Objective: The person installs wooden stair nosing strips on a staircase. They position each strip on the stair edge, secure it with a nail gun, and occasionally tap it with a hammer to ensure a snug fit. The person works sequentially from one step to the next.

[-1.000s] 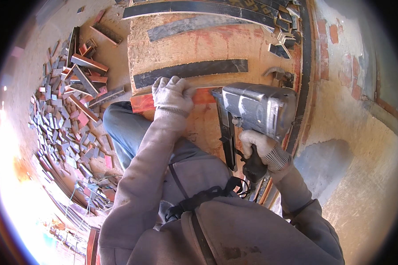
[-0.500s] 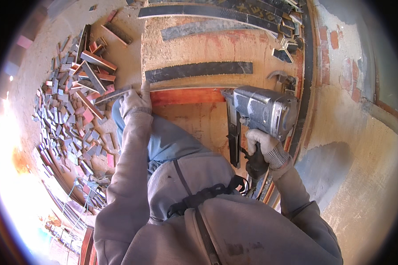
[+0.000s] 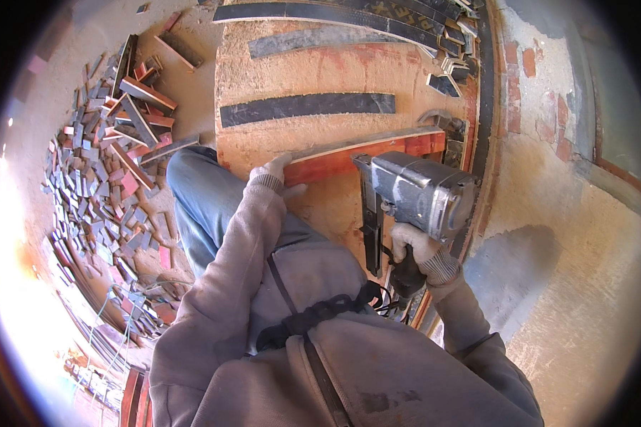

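My gloved left hand grips the near left end of a long, red-sided plywood strip. The strip stands on edge and slants, its right end farther from me, near a hammer. In my gloved right hand is a black and grey nail gun, fingers wrapped round its handle. The gun's nose overlaps the near side of the strip; whether they touch, I cannot tell. A flat black strip lies just beyond on the plywood work surface.
Several black strips and short offcuts lie at the far side of the surface. A large heap of small wood blocks covers the floor at left, with longer boards on top. A patchy plaster wall stands at right.
My left hand has shifted right and nearer me with the plywood strip. The strip's right end now shows past the nail gun and angles away. The nail gun has barely moved.
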{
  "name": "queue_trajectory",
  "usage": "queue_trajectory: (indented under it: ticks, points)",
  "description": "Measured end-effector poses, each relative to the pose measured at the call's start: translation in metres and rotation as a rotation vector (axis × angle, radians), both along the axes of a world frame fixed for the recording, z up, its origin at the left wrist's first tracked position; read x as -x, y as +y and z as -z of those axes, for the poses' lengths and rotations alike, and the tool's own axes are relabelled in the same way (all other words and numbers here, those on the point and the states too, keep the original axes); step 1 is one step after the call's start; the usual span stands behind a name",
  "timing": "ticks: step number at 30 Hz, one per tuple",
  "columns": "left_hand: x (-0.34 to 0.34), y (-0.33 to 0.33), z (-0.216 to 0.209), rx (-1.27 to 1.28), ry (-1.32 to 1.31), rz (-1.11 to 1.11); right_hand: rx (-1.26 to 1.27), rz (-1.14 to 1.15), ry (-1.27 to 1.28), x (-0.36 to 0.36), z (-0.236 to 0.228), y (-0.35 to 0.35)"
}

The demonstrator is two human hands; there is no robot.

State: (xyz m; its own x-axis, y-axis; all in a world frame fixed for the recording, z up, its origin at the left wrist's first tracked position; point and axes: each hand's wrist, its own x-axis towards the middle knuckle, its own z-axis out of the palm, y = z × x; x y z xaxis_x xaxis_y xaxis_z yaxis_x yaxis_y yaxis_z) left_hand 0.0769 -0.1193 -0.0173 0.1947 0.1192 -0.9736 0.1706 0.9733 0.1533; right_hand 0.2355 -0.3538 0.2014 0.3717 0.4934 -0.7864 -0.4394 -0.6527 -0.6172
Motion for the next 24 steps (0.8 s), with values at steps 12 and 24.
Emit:
queue_trajectory:
  ticks: [12,24]
  points:
    - [0.019,0.003,-0.006,-0.880,-0.120,1.210,0.067,-0.204,-0.052,0.008,0.033,-0.003]
    - [0.006,0.002,0.006,-0.377,-0.121,0.656,0.055,-0.040,0.012,0.013,0.009,0.017]
